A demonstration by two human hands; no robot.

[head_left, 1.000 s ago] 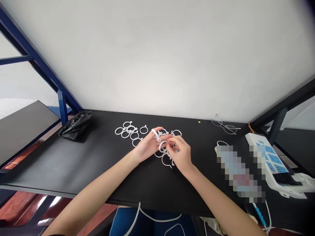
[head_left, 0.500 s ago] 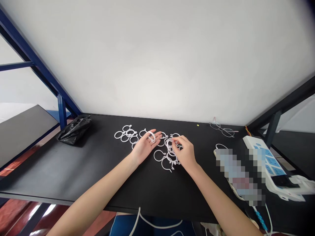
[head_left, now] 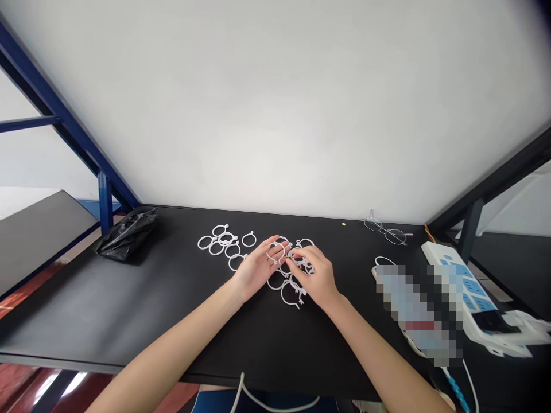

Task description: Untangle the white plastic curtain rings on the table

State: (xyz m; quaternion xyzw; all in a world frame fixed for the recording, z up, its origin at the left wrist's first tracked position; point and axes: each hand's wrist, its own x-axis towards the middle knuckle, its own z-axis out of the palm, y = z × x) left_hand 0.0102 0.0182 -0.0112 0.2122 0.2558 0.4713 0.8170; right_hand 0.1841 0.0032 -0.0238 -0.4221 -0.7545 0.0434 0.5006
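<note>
Okay, head view: both forearms come in from the bottom edge and reach across the black table, wrists low, fingers angled in toward each other. The left hand is turned partly palm-up, fingers spread up and to the right, with a white plastic ring lying against the fingers; whether it is actually gripped can't be told. The right hand is palm-down, fingers curled in among more rings just beside the left fingertips; it looks pinched on something, but the exact grip can't be told. A tangled pile of rings sits right under and just below both hands, and a separate ring cluster lies to the left, near the left hand. Compared with the earlier frame, the hands are closer together, almost touching. Further out: black plastic bag on the left, glasses at the far edge, power strip and a pixelated object on the right.
</note>
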